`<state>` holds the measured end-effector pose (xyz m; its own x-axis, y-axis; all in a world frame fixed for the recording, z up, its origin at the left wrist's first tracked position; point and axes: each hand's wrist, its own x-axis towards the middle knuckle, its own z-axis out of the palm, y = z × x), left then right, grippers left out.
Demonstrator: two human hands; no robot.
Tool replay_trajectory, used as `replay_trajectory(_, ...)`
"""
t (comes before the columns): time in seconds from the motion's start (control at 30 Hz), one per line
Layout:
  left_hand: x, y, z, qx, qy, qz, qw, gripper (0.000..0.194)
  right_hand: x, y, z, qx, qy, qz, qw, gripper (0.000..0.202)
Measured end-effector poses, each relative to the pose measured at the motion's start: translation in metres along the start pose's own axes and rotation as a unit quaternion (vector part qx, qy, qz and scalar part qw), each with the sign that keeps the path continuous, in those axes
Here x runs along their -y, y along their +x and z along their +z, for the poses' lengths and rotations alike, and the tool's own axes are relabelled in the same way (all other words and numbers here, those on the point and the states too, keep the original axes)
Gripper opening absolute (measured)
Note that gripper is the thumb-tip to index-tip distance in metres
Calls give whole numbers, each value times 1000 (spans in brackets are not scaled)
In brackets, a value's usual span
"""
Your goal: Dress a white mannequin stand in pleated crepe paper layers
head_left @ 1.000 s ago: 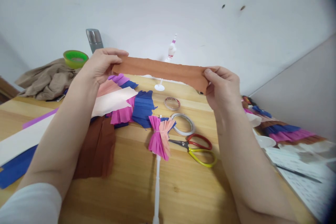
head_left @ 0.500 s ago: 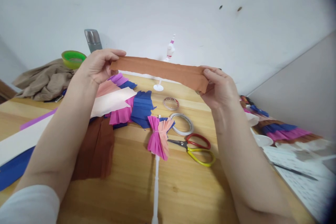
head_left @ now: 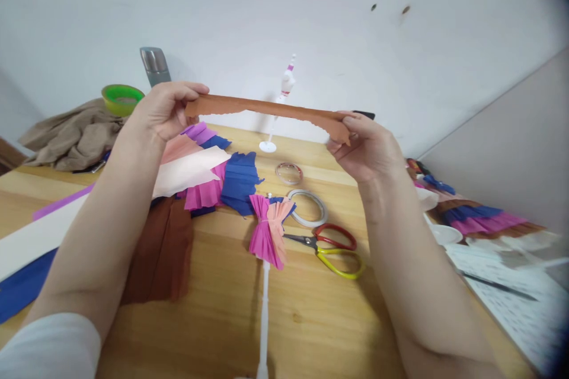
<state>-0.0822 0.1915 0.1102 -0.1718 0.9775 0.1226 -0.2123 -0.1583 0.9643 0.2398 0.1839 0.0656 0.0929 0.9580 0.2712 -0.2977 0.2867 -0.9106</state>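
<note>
A brown crepe paper strip (head_left: 267, 108) is stretched in the air between my two hands. My left hand (head_left: 171, 109) pinches its left end, and my right hand (head_left: 367, 142) pinches its right end; both hands are closed on it. The strip's lower edge is ragged and its face tilts away from me. Below it, on the table, a white stick (head_left: 264, 314) carries gathered pink and peach crepe paper (head_left: 269, 231). Beside that lie scissors (head_left: 317, 243) with one red and one yellow handle, partly open.
A white tape roll (head_left: 323, 207) and a clear tape roll (head_left: 288, 173) lie behind the scissors. Blue crepe paper (head_left: 241, 182) and brown crepe paper (head_left: 162, 254) lie left. At the back a white stand (head_left: 267, 146) stands by the wall, and a printed sheet (head_left: 498, 302) lies right.
The brown strip has tilted, so less of its broad face shows and it looks narrower. My right fingers have shifted slightly on its end. The things on the table stay put.
</note>
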Motion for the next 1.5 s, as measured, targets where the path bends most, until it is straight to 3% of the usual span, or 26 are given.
replay_trajectory(0.33, 1, 4, -5, 20, -13, 8, 1000, 14, 3, -2, 5, -6, 23, 45, 999, 6)
replay_trajectory(0.73, 2, 0, 1, -12, 115, 49, 992, 12, -3, -3, 10, -38, 1, 44, 998, 9)
replay_trajectory(0.8, 3, -2, 0, -25, 176, 62, 982, 7, -8, -4, 11, -38, -12, 33, 999, 9)
replay_trajectory(0.87, 1, -5, -3, -23, 311, 75, 947, 32, -16, -4, 12, -35, -34, 32, 998, 10)
replay_trajectory(0.93, -4, -9, -8, 8, 475, 81, 876, 51, -23, -4, 13, -29, -58, 37, 997, 13)
replay_trajectory(1.03, -17, -14, -16, 94, 608, 53, 787, 41, -32, -5, 14, 0, -91, 54, 994, 17)
replay_trajectory(1.2, -26, -11, -28, 184, 654, 32, 733, 34, -41, -8, 17, 49, -129, 106, 985, 16)
replay_trajectory(1.27, -17, -4, -31, 248, 677, 21, 692, 37, -44, -9, 19, 57, -134, 119, 982, 17)
replay_trajectory(1.33, 1, 5, -32, 301, 679, -7, 669, 37, -45, -11, 20, 69, -134, 121, 981, 19)
replay_trajectory(1.37, 11, 9, -31, 340, 692, -32, 636, 40, -45, -12, 21, 76, -132, 118, 981, 21)
replay_trajectory(1.5, 48, 20, -28, 334, 725, -23, 602, 31, -44, -16, 25, 119, -122, 93, 981, 31)
